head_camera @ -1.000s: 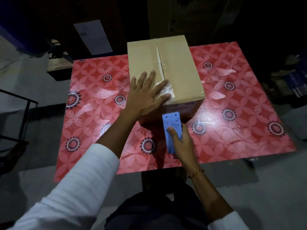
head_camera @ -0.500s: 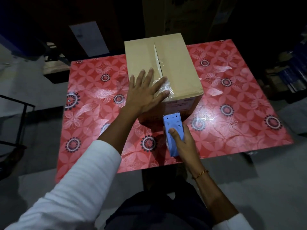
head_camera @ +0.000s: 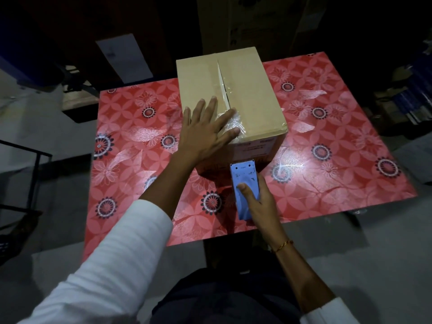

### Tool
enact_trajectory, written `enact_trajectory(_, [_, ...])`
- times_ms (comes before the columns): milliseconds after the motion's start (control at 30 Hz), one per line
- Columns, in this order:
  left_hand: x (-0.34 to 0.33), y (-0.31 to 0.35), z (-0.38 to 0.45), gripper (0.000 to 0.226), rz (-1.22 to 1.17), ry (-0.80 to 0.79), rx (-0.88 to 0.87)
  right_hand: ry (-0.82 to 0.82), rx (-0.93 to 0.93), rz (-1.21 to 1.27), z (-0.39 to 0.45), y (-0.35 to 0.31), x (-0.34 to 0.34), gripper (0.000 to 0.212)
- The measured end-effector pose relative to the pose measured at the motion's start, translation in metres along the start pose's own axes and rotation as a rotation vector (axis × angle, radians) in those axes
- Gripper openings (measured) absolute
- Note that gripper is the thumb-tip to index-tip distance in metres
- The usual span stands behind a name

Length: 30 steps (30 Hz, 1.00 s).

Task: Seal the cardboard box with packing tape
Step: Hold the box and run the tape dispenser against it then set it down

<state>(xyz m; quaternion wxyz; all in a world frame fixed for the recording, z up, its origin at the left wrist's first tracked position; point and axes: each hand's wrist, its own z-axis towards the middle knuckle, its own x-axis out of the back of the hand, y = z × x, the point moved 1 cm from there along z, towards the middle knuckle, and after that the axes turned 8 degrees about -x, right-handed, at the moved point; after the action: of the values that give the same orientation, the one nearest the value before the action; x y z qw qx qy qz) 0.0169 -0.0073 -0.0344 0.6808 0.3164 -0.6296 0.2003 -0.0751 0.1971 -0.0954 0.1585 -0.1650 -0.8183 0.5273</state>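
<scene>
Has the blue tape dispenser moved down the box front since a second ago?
Cannot tell. The dispenser sits at the box front's lower edge as before; the camera shifted.

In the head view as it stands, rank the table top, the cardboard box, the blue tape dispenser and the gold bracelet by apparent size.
1. Table top, red and patterned: largest by far.
2. Cardboard box.
3. Blue tape dispenser, partly covered by the right hand, so it looks smaller than it is.
4. Gold bracelet: smallest.
</scene>
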Motion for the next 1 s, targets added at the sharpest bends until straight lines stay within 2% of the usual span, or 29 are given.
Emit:
enact_trajectory(200, [-0.002,-0.001,0.0,0.073,0.01,0.003,-0.004,0.021,-0.024,-0.006,0.0,-0.007,0.001,0.034])
enact_trajectory(333, [-0.001,-0.001,0.0,0.076,-0.001,0.006,-0.001,0.03,-0.037,-0.019,-0.001,-0.008,0.001,0.036])
enact_trajectory(767, [0.0,0.0,0.0,0.067,-0.026,-0.001,0.003,0.049,-0.025,-0.011,-0.015,-0.004,0.002,0.028])
enact_trajectory(1000, [0.001,0.001,0.0,0.067,-0.024,-0.01,0.004,0.083,-0.05,-0.089,-0.018,-0.01,0.002,0.025])
